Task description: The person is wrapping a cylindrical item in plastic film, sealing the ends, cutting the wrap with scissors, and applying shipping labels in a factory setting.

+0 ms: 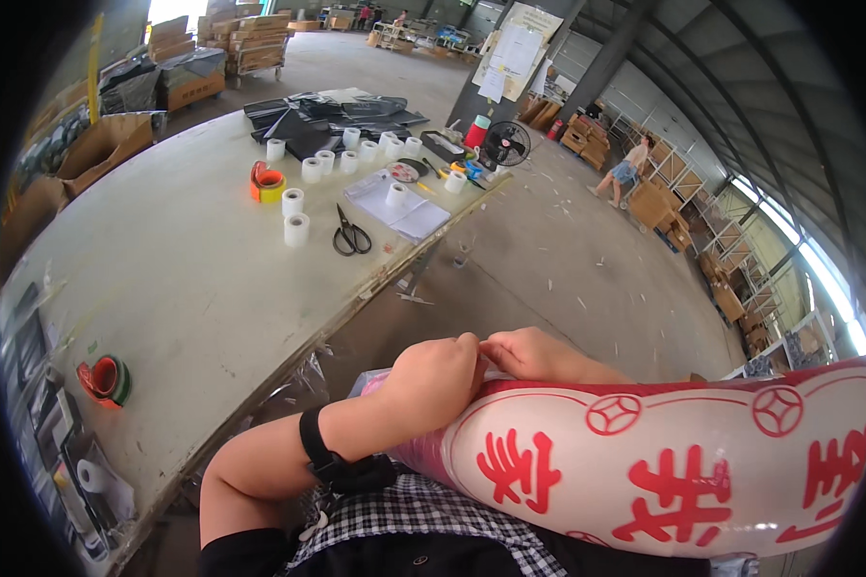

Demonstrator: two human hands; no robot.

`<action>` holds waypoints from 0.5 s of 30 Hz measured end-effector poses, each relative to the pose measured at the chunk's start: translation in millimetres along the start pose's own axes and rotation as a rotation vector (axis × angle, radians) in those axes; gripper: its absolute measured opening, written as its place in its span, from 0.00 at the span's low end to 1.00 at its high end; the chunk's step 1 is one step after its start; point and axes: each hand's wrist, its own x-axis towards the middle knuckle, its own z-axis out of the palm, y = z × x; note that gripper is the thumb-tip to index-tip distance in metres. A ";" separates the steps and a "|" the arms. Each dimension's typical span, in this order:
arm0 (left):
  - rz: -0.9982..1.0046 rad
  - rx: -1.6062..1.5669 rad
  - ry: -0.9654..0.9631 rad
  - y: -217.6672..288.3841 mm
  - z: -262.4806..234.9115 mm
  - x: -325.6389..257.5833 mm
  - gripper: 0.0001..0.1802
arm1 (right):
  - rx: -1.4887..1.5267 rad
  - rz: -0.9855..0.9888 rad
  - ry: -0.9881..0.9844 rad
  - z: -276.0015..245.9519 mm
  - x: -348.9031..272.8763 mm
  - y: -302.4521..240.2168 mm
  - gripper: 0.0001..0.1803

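Across my lap lies a large cream and red roll point(597, 462) in clear plastic, printed with big red characters and round motifs. Over its far edge, my left hand point(438, 375) is closed, knuckles up, with a black band on its wrist. Right against it, my right hand point(529, 352) is also closed, thumb and fingers pinched together. What the fingertips grip is hidden, though they meet at the roll's red border. Loose clear plastic point(370, 381) shows past the roll's left end.
A pale worktable point(192, 288) at left holds black scissors point(350, 233), several white tape rolls point(296, 229), black plastic sheets point(332, 115), a small fan point(506, 144) and a red-green tape roll point(106, 381). Beyond, a person point(629, 168) walks near stacked cartons point(656, 204).
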 end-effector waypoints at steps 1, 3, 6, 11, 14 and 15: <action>0.009 0.053 -0.025 -5.9 3.9 -2.0 0.12 | -0.050 0.022 -0.018 6.7 2.3 4.3 0.21; -0.001 0.105 -0.040 -18.7 9.5 -9.3 0.13 | -0.102 0.036 -0.054 22.4 12.4 9.5 0.21; -0.112 0.209 -0.188 -39.3 14.3 -24.0 0.13 | -0.089 0.156 -0.180 48.7 30.9 20.3 0.24; -0.229 -0.141 -0.057 -63.6 29.4 -47.6 0.13 | 0.169 0.247 -0.280 68.5 37.6 23.7 0.24; -0.351 -0.398 -0.011 -81.4 35.0 -52.2 0.14 | 0.097 0.215 -0.246 71.3 50.6 22.6 0.18; -0.382 -0.416 -0.004 -85.5 37.9 -51.9 0.14 | -0.011 0.105 -0.200 66.9 55.5 24.9 0.17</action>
